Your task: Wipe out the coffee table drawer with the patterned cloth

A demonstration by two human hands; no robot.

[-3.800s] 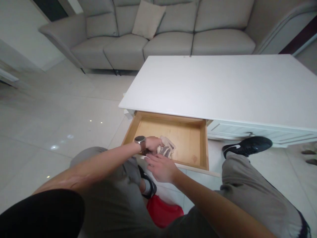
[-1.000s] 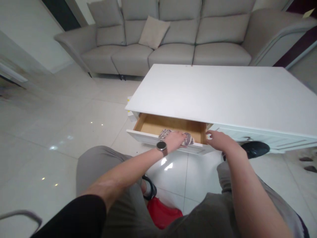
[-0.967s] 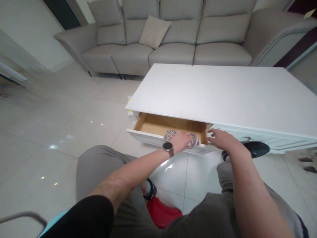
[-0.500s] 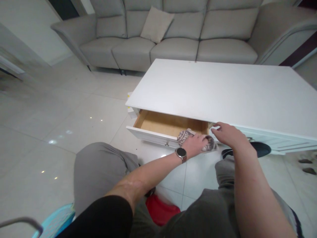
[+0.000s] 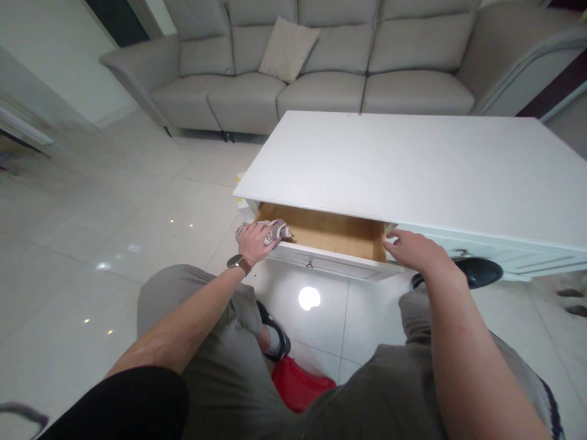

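My left hand (image 5: 255, 242) is closed over a patterned brown-and-white cloth (image 5: 279, 232), pressed onto the top edge of the drawer front at its left end. The drawer (image 5: 330, 229) is pulled out of the white coffee table (image 5: 403, 165) and shows a bare light-wood inside. A small metal knob (image 5: 309, 264) sits on its white front. At the drawer's right side wall is my right hand (image 5: 415, 249), its thumb and fingers curled at that edge. Part of its grip is hidden behind the hand.
A grey sofa (image 5: 328, 95) with a beige cushion (image 5: 288, 50) stands behind the table. Between my legs, a red plastic thing (image 5: 300, 385) rests on the tiled floor (image 5: 151, 201). A black round object (image 5: 479, 273) is by the table's front, right of my right hand.
My left hand has slid the cloth along the drawer front from its right end to its left end. My right hand has shifted slightly left, onto the drawer's side.
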